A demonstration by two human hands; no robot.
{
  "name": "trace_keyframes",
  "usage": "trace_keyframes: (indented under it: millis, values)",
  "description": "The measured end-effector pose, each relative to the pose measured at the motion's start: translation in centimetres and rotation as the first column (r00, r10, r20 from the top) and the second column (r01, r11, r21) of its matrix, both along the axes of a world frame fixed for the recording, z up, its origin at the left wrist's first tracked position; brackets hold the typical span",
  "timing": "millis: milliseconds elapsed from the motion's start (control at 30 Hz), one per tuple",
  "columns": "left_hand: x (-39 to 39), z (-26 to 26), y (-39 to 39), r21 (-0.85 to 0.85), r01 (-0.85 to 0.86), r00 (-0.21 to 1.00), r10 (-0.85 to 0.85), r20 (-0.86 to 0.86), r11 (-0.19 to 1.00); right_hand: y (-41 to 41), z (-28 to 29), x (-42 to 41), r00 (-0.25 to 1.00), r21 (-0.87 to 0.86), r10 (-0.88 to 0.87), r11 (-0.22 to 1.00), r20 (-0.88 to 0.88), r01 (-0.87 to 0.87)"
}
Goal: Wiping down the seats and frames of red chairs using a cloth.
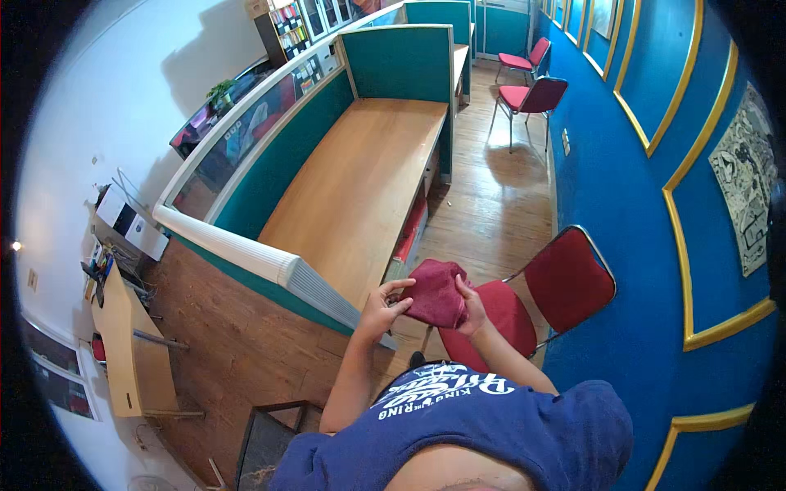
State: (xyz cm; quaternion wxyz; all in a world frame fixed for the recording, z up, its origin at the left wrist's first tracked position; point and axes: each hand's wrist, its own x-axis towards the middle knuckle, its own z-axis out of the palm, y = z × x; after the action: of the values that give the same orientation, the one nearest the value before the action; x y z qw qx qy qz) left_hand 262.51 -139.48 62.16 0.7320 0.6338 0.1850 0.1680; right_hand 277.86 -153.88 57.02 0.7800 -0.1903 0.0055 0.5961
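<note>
A folded dark red cloth [435, 294] is held up between both of my hands, in front of my body. At its left edge, my left hand [382, 310] pinches it between thumb and fingers. My right hand [471, 309] grips the opposite edge, thumb on the near face and its other fingers mostly hidden behind. Below and beyond the cloth stands a chair with a red seat [491, 322] and red backrest [570, 279]. Just to the left lies the near end of a wooden desktop [362, 178].
Green partitions [399, 64] with glass panels border the desk. A white ribbed partition end [245, 245] stands close on my left. Red chairs [531, 98] line the aisle along the blue wall [605, 202]. A light wooden table [132, 344] and dark-topped furniture [267, 442] are at left.
</note>
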Motion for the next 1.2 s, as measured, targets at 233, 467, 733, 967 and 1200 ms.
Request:
trace_keyframes:
  millis: [233,467,733,967,1200]
  values:
    - [1.8,-0.8,4.3,-0.105,-0.180,0.976,0.191,0.108,0.978,6.7,3.0,2.7,0.977,0.125,-0.118,0.988,0.180,0.096]
    - [3.1,-2.5,6.9,0.071,-0.319,0.943,0.310,0.120,0.945,9.0,2.8,4.4,0.962,0.132,-0.151,0.984,0.226,0.123]
    - [2.5,-2.5,8.7,0.207,-0.283,0.959,0.269,0.094,0.937,11.2,4.3,5.6,0.942,0.028,-0.182,0.983,0.282,0.182]
    - [3.0,-1.4,8.7,0.338,-0.369,0.929,0.351,0.115,0.866,14.6,5.8,8.6,0.834,-0.092,-0.044,0.989,0.550,0.113]
    - [4.8,-1.9,10.2,0.493,-0.425,0.901,0.409,0.147,0.759,21.0,5.4,11.9,0.720,-0.201,0.186,0.977,0.669,-0.066]
